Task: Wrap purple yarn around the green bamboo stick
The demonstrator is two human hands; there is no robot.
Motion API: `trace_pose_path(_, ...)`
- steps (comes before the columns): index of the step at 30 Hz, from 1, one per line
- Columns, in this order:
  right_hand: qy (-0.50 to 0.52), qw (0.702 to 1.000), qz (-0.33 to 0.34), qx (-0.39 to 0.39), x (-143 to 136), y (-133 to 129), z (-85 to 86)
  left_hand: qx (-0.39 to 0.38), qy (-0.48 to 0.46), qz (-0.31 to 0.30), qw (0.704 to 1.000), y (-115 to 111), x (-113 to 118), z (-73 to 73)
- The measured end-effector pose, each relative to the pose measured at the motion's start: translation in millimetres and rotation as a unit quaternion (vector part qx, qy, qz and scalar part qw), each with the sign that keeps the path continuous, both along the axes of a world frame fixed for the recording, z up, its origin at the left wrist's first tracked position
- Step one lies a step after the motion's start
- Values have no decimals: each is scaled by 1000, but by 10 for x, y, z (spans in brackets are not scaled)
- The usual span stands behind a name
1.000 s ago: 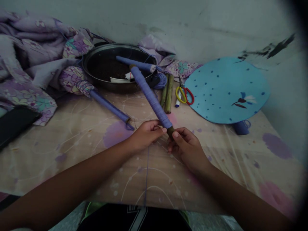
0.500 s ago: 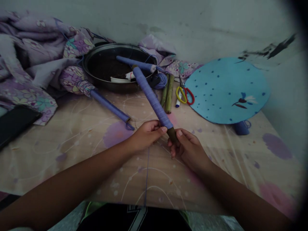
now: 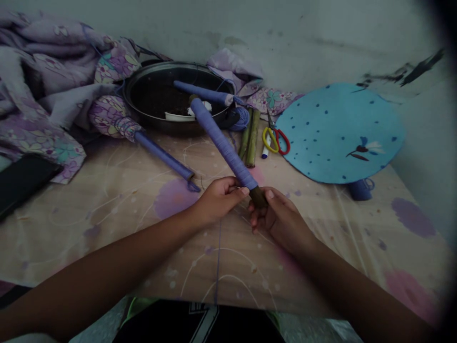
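Note:
A stick wrapped in purple yarn point(image 3: 224, 147) slants across the middle, its bare brown ends showing at top and bottom. My left hand point(image 3: 224, 197) pinches the yarn near the lower end between thumb and fingers. Around the bare lower end, the fingers of my right hand point(image 3: 280, 214) are closed. A strand of purple yarn point(image 3: 219, 257) runs from beneath my left hand down to the table's front edge. Further left, another purple-wrapped stick point(image 3: 164, 155) lies with its upper end in flowered cloth point(image 3: 110, 116).
Behind stands a dark pan point(image 3: 143, 112) holding a purple-wrapped stick point(image 3: 203, 93). Nearby are a yarn ball point(image 3: 241, 119), green-brown sticks point(image 3: 253, 143), scissors point(image 3: 276, 138) and a blue oval mat point(image 3: 332, 138). A black phone-like object point(image 3: 26, 183) lies at the left.
The upper end of the held stick has swung slightly left, showing more of the white item in the pan. Both hands keep their hold; the view has shifted a little.

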State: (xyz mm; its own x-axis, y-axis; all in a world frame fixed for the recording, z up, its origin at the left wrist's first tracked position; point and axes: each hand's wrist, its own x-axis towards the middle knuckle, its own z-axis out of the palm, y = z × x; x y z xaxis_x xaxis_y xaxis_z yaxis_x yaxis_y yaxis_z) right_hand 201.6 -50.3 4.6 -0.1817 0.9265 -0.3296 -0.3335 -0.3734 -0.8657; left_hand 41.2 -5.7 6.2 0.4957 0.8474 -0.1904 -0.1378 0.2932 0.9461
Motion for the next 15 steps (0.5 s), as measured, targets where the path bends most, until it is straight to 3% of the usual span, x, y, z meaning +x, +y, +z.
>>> trace_pose_path(4,-8,999,-36,13,-13,-6,-16,4,9,10,1000,0,2,-1)
trace_pose_path(15,-15,999,-25,17,-4,-7,-5,-3,-27,-20,999,19,-8,-14)
